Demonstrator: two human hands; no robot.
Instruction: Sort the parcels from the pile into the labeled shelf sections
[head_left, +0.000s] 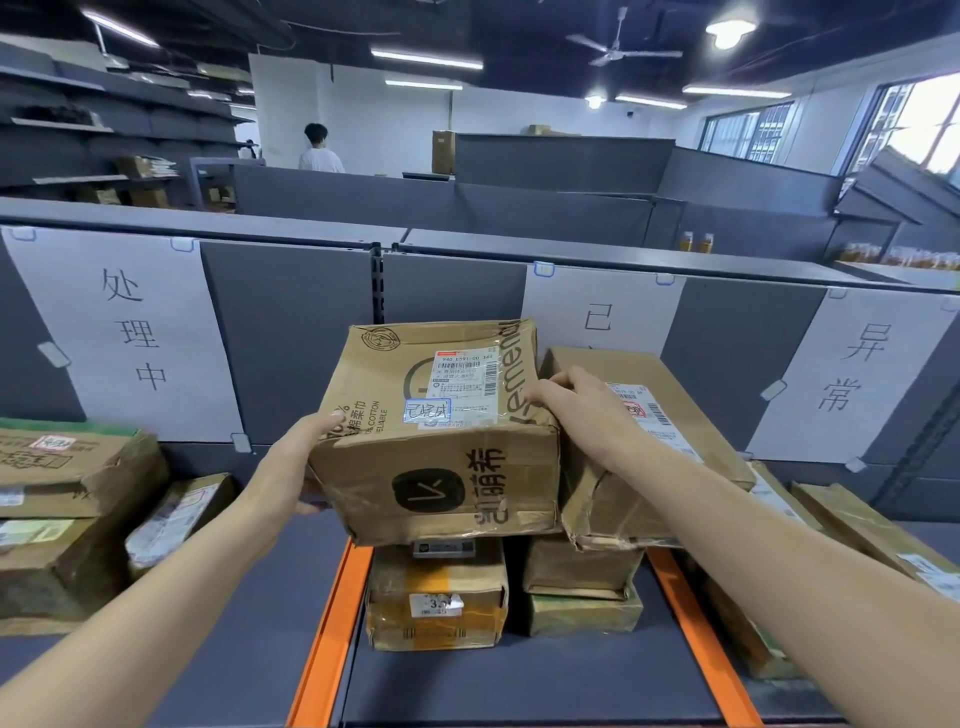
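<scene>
I hold a worn brown cardboard parcel with a white shipping label and a small blue-edged handwritten sticker. My left hand grips its left side and lower corner. My right hand rests on its right top edge. The parcel sits above a stack of parcels in the middle shelf section, under a partly hidden paper label. A flat brown parcel lies tilted right beside it, behind my right hand.
A paper label hangs over the left section, another paper label over the right. Boxes stand at left, more parcels at right. Orange dividers bound the middle section. A person stands far behind.
</scene>
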